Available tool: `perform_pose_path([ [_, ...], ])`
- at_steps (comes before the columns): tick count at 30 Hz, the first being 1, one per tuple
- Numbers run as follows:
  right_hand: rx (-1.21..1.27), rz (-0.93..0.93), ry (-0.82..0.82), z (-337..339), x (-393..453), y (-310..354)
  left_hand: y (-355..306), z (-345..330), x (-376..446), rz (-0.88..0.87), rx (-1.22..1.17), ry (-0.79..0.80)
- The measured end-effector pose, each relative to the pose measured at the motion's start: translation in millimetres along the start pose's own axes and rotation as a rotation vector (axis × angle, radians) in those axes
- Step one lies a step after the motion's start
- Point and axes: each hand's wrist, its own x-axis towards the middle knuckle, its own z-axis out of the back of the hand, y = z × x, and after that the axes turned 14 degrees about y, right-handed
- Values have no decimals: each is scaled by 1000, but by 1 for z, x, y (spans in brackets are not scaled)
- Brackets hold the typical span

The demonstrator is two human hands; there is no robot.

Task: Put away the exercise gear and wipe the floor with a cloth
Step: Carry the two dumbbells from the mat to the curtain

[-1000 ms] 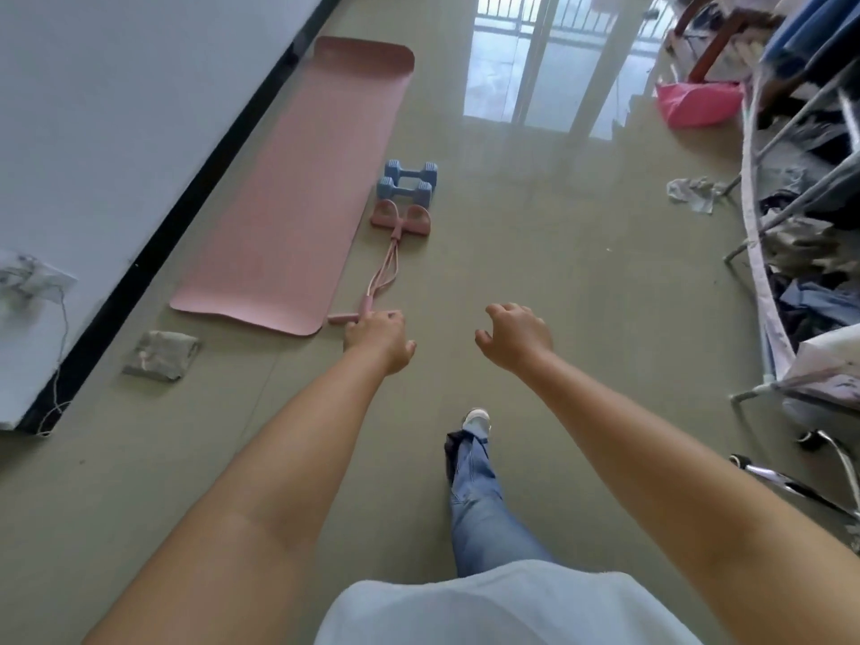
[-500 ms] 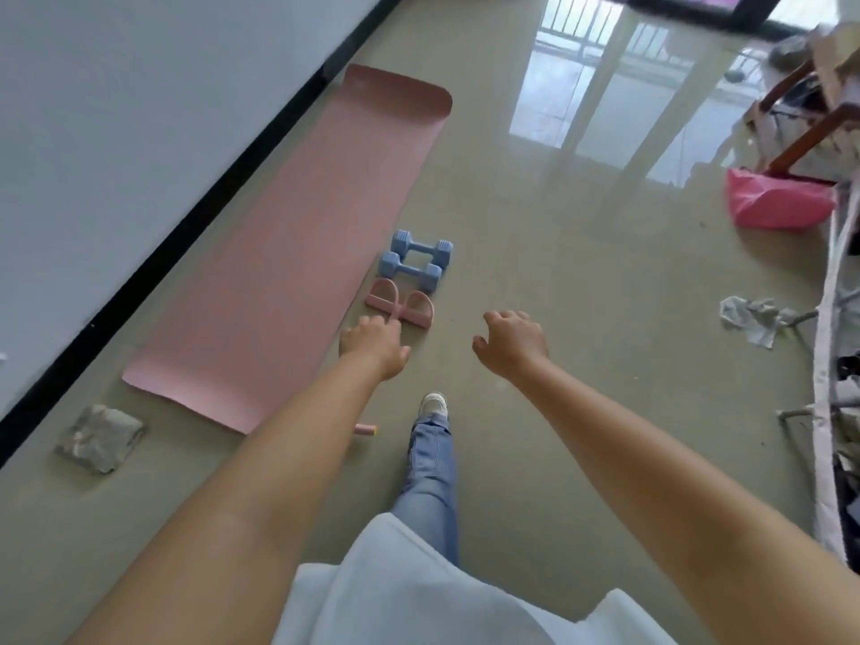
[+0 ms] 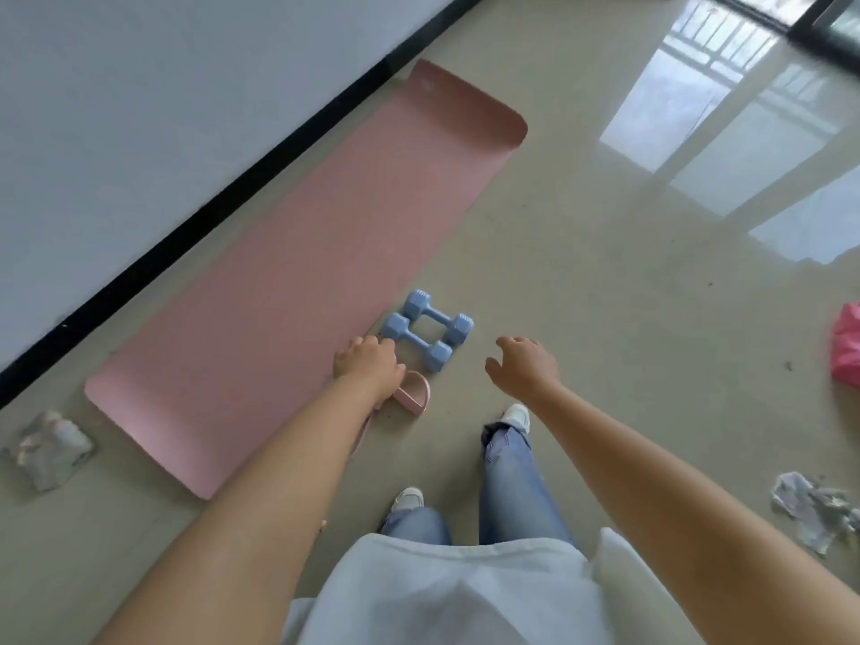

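A pink exercise mat lies flat along the wall. Two light blue dumbbells rest side by side on the floor at the mat's right edge. A pink pedal puller lies just in front of them, partly hidden under my left forearm. My left hand hovers over the puller and the nearer dumbbell, fingers loosely curled, holding nothing. My right hand hangs in the air to the right of the dumbbells, fingers apart and empty. A folded grey cloth sits on the floor at the mat's near corner.
A white wall with a black skirting runs along the left. A crumpled grey rag lies on the floor at the right, and a pink bag shows at the right edge. My legs and white shoes stand just behind the puller.
I have stepped forward toward the gear, so the mat, dumbbells and puller are closer. Both hands have reached nearer to the dumbbells; neither has taken hold of anything.
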Motion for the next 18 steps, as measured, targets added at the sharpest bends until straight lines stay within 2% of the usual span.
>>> perform_pose_path([
  [5,-116,79,141,64,111,-36,-35,36,71,138,-207,42],
  [10,-209,175,239,108,206,-45,-65,45,139,291,-462,48],
  [14,-242,212,306,103,271,-43,-85,25,200,321,-563,120],
  [18,-222,212,347,55,355,-43,-87,-14,297,318,-700,124],
])
